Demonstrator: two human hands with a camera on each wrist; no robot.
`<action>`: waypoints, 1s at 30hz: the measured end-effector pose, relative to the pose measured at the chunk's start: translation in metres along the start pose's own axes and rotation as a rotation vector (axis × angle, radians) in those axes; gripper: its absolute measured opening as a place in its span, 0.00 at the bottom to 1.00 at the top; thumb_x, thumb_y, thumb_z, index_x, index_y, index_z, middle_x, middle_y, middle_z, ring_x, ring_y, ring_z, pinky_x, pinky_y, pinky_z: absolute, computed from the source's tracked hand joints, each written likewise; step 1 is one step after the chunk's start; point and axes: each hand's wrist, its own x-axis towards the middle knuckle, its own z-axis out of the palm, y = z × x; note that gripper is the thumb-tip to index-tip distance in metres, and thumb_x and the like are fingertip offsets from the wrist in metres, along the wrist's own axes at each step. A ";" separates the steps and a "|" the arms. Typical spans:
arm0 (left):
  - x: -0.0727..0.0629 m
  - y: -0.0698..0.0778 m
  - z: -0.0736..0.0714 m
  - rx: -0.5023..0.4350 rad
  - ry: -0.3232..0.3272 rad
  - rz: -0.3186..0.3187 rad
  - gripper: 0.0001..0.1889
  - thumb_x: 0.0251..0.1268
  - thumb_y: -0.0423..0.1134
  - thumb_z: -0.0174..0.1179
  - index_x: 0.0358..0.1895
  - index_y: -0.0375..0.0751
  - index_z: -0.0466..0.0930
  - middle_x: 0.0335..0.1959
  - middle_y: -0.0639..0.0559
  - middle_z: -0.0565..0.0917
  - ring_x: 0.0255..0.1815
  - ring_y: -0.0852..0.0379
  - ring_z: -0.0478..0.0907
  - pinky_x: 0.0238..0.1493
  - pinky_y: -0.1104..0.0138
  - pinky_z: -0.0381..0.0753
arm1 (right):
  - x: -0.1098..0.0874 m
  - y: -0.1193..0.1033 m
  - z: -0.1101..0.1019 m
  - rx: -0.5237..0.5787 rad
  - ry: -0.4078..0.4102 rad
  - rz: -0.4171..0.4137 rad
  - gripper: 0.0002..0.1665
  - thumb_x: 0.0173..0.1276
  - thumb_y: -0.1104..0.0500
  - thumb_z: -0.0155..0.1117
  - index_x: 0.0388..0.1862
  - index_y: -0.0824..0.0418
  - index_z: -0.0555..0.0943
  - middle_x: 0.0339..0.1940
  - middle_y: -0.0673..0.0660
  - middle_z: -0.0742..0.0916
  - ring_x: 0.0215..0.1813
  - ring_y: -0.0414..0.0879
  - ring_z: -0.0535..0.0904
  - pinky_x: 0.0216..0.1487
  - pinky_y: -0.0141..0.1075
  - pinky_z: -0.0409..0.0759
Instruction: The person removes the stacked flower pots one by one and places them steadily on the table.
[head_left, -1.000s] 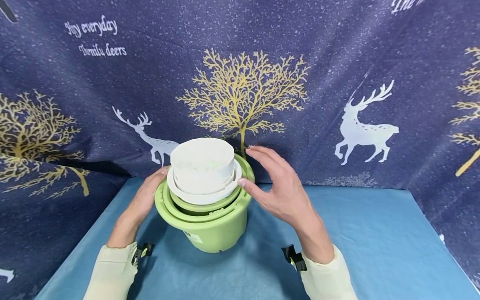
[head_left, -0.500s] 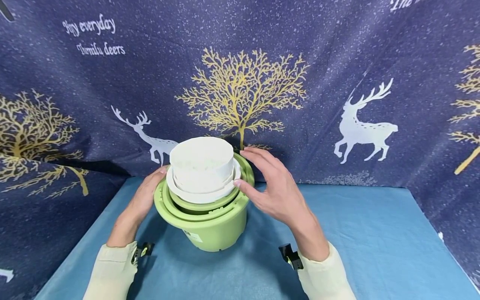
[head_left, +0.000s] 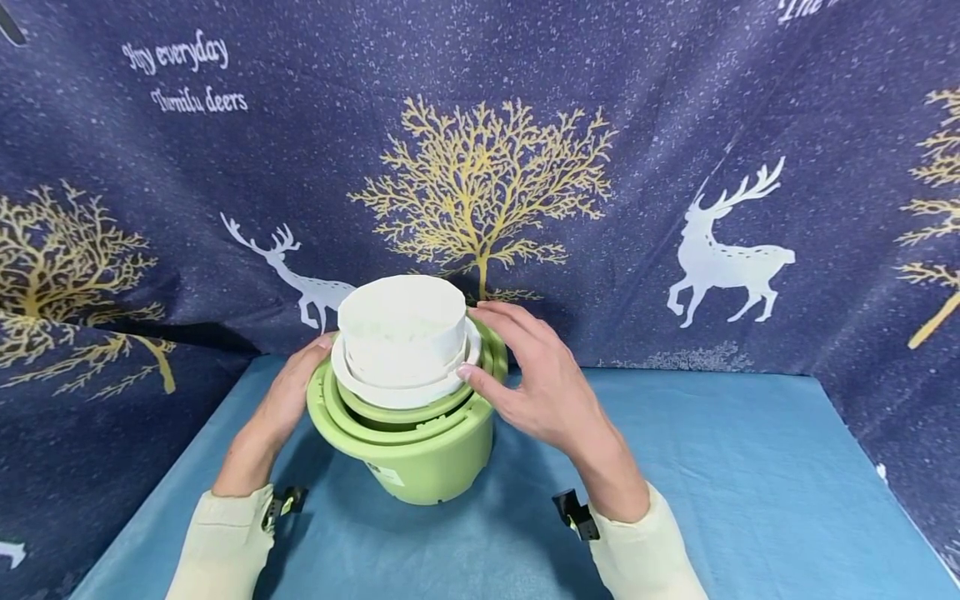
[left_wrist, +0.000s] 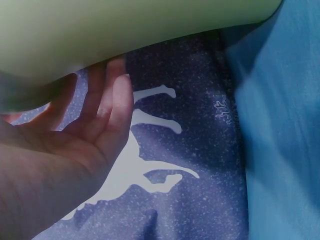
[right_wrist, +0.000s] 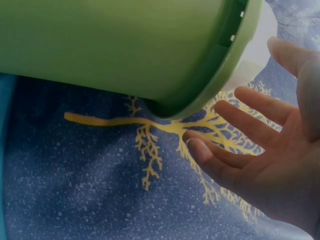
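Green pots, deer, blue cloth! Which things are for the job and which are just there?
For the job, it seems:
green pots
white pieces on top

Just there:
blue cloth underneath
dark hanging cloth with deer and golden trees

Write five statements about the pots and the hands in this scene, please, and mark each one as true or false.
1. The white containers rise above the rim of the outermost green pot. True.
2. The outermost green pot lies on its side. False: it stands upright on the blue cloth.
3. The left hand and the right hand are on opposite sides of the pot. True.
4. The middle printed tree is red. False: this tree is yellow.
5. A small label is on the pot's wall. True.
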 end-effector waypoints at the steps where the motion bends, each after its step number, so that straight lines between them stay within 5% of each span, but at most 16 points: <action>1: 0.000 0.000 0.000 0.001 -0.002 0.002 0.31 0.91 0.52 0.33 0.76 0.33 0.71 0.66 0.60 0.78 0.65 0.71 0.71 0.66 0.83 0.64 | 0.000 0.000 0.001 0.001 -0.002 0.001 0.36 0.73 0.45 0.74 0.75 0.53 0.77 0.77 0.54 0.77 0.78 0.50 0.70 0.78 0.56 0.66; 24: -0.001 -0.001 0.000 -0.010 -0.007 -0.002 0.31 0.91 0.53 0.34 0.75 0.34 0.71 0.63 0.64 0.79 0.64 0.71 0.72 0.65 0.83 0.64 | 0.002 -0.002 0.004 -0.016 0.023 -0.030 0.36 0.74 0.43 0.72 0.76 0.53 0.76 0.76 0.52 0.77 0.79 0.47 0.70 0.78 0.52 0.66; 30: 0.000 0.000 0.000 -0.004 -0.008 -0.004 0.31 0.91 0.54 0.33 0.76 0.34 0.70 0.69 0.50 0.78 0.65 0.71 0.71 0.65 0.83 0.63 | 0.004 -0.003 0.004 -0.008 0.036 -0.054 0.37 0.74 0.44 0.72 0.77 0.54 0.75 0.78 0.53 0.76 0.80 0.47 0.68 0.79 0.50 0.66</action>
